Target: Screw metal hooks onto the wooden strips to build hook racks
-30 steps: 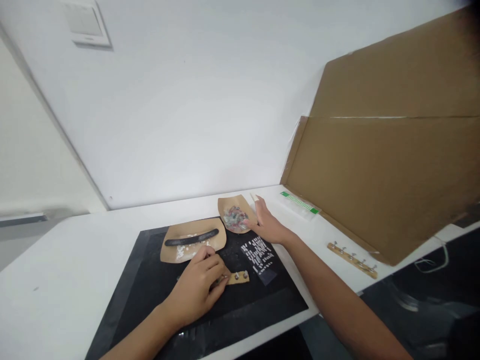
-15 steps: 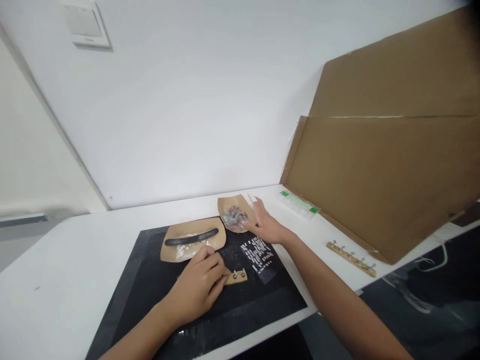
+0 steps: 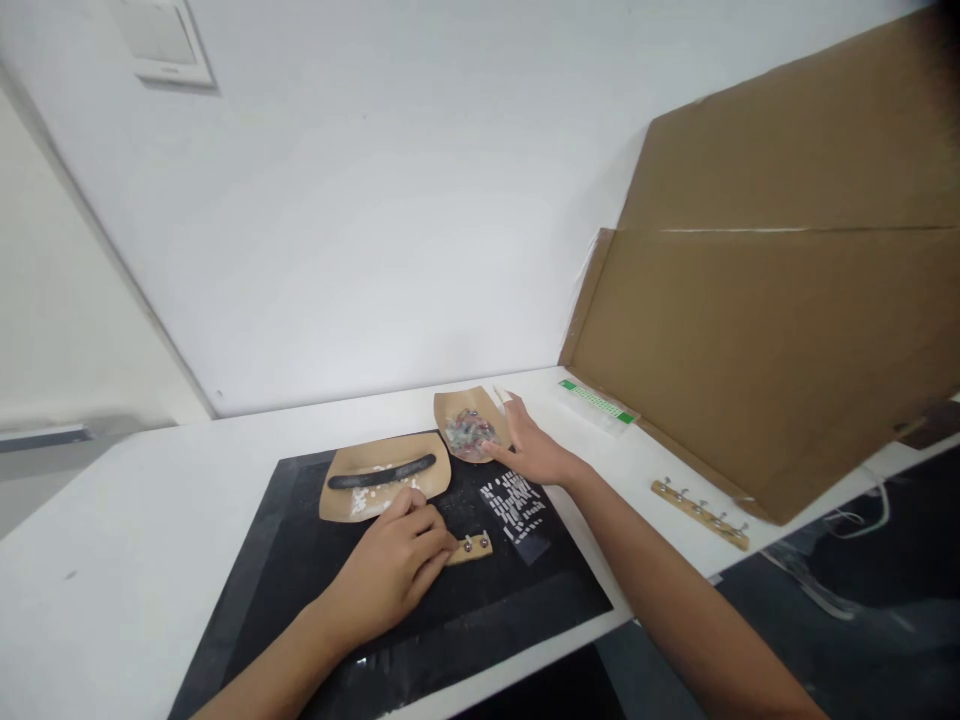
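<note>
Now the left hand [image 3: 401, 560] pinches the yellow wooden strip [image 3: 471, 548], 2 metal studs showing, completion unclear; the right hand [image 3: 534, 450] spreads wide.

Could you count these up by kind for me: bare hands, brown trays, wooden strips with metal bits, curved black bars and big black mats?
Bare hands: 2
Brown trays: 2
Wooden strips: 2 (one partly hidden by a hand)
Curved black bar: 1
Big black mat: 1
Total: 8
</note>
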Demonstrator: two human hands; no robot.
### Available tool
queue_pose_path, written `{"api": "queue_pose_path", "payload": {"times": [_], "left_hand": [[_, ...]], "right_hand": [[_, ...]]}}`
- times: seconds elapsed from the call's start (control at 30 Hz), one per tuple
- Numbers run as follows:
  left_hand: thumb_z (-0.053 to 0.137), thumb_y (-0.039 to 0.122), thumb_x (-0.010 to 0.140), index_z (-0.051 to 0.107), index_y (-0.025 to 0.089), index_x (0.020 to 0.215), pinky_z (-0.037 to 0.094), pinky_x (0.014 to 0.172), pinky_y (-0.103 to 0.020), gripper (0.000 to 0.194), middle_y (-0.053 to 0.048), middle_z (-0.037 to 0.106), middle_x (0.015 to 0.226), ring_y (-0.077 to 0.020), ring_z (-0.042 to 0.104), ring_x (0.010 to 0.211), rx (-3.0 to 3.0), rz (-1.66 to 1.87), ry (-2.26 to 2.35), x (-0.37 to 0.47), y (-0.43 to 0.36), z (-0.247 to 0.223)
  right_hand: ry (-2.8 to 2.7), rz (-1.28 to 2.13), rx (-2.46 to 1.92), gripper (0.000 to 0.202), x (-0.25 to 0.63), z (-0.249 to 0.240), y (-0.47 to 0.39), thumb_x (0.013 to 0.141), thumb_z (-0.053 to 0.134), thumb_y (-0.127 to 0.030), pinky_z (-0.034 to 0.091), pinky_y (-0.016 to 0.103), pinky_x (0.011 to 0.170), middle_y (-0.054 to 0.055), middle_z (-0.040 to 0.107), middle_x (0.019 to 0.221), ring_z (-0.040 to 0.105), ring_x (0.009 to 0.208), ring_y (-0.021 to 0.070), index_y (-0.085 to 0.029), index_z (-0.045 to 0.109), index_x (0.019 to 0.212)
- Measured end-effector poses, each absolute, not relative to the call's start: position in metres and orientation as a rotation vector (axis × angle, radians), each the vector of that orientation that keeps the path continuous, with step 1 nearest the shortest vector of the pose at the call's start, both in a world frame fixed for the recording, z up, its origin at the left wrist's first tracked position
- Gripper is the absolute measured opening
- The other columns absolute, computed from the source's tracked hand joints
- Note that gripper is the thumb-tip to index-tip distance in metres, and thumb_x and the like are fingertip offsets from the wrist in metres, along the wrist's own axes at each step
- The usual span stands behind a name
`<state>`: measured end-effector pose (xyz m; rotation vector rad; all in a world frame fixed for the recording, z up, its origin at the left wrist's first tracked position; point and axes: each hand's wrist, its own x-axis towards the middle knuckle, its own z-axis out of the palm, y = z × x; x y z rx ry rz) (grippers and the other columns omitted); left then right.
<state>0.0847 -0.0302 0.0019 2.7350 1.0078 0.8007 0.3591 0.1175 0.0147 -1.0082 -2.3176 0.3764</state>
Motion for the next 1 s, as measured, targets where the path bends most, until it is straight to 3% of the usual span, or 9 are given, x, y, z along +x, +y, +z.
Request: {"api": "queue_pose_path", "payload": {"times": [0.27, 0.67, 0.87, 1.0], "left_hand": [[0.058, 0.02, 0.107, 0.073, 0.022, 0.094, 0.044, 0.086, -0.038, 0.02, -0.003, 0.07, 0.084, -0.0215, 0.056, 0.089, 2.725, 0.851, 0.989, 0.08, -0.027, -0.004], [0.062, 0.023, 0.106, 0.075, 0.021, 0.095, 0.05, 0.088, -0.038, 0.017, -0.002, 0.077, 0.086, -0.0194, 0.06, 0.086, 2.729, 1.025, 0.925, 0.074, -0.024, -0.001], [0.065, 0.021, 0.104, 0.075, 0.022, 0.104, 0.05, 0.09, -0.04, 0.01, -0.003, 0.077, 0.092, -0.0202, 0.06, 0.089, 2.745, 1.125, 0.941, 0.07, -0.022, -0.005], [0.068, 0.018, 0.103, 0.073, 0.022, 0.117, 0.049, 0.093, -0.04, 0.015, -0.003, 0.077, 0.098, -0.0206, 0.06, 0.094, 2.753, 1.159, 0.934, 0.068, -0.021, -0.003]], "right_hand": [[-2.283, 0.367, -1.022, 0.098, 0.36, 0.011, 0.12, 0.099, 0.055, -0.07, 0.015, 0.058, 0.134, 0.022, 0.015, 0.172, 0.012, 0.164, 0.0376, -0.021, 0.005, 0.168], [-2.215, 0.326, -1.031, 0.104, 0.366, 0.016, 0.122, 0.098, 0.057, -0.07, 0.017, 0.057, 0.134, 0.022, 0.018, 0.17, 0.015, 0.163, 0.036, -0.021, -0.002, 0.169], [-2.166, 0.312, -1.097, 0.109, 0.375, 0.018, 0.125, 0.097, 0.055, -0.075, 0.012, 0.062, 0.133, 0.024, 0.005, 0.173, 0.0, 0.165, 0.0386, -0.02, -0.005, 0.168], [-2.197, 0.34, -1.13, 0.112, 0.376, 0.016, 0.126, 0.096, 0.056, -0.076, 0.011, 0.062, 0.133, 0.025, 0.003, 0.175, -0.004, 0.165, 0.0382, -0.017, -0.005, 0.168]]}}
